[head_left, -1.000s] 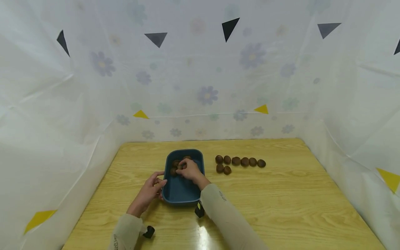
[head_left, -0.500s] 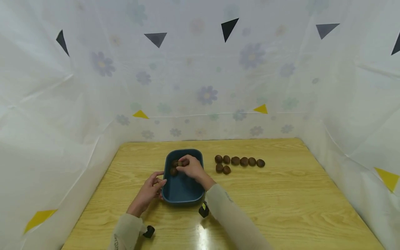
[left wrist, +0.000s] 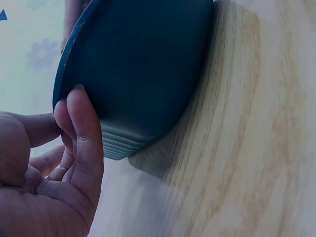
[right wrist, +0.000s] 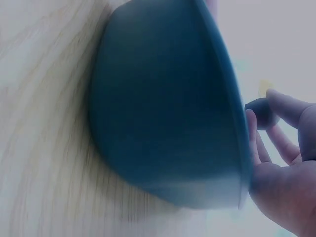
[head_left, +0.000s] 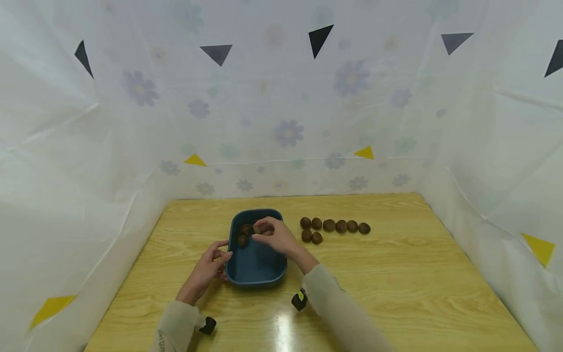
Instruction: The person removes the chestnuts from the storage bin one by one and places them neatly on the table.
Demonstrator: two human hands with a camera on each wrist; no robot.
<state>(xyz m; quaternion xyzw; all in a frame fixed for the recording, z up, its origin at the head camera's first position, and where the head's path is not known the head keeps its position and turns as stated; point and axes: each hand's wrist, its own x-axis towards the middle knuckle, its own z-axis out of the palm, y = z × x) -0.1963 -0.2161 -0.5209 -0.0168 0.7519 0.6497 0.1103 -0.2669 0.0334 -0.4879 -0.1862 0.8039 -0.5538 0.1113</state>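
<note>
A dark blue plastic bin point(head_left: 256, 268) stands upright on the table, with several brown chestnuts point(head_left: 242, 240) in its far left part. My left hand point(head_left: 205, 271) grips the bin's left rim; in the left wrist view the thumb and fingers point(left wrist: 85, 133) pinch its edge. Over the bin's right side, my right hand point(head_left: 280, 239) pinches one chestnut point(right wrist: 262, 113) between thumb and fingertips, at rim height in the right wrist view. My right fingers hide part of the bin's inside. To the right lies a row of several chestnuts point(head_left: 329, 225).
Below that row's left end lie two more chestnuts point(head_left: 312, 237), side by side. The wooden table point(head_left: 396, 283) is ringed by white sheeting point(head_left: 281, 98) with flower prints and coloured triangles. A black wrist camera point(head_left: 300, 299) hangs below the right sleeve.
My right hand has pinched a chestnut inside the bin and lifted it, drawing back toward the right. My left hand keeps its place on the rim.
</note>
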